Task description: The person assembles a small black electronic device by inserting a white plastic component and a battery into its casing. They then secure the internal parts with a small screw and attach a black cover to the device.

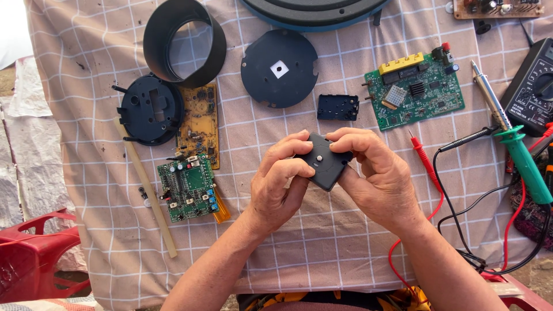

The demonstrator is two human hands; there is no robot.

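My left hand (280, 181) and my right hand (377, 175) together grip a small flat black plastic part (324, 164) with a pale round dot on its face, held above the checked cloth (322, 242) at the middle. My fingers wrap its left and right edges, and both thumbs rest on its top. A small black rectangular cover (337, 107) lies just beyond the hands.
On the cloth lie a black ring (155, 43), a black round housing (151, 109), a black disc (279, 68), a yellow circuit board (200, 122), two green circuit boards (189, 185) (415, 92), a wooden stick (144, 184), a green-handled soldering iron (512, 138), a red probe (425, 161) and a multimeter (533, 86). A red chair (34, 253) stands left.
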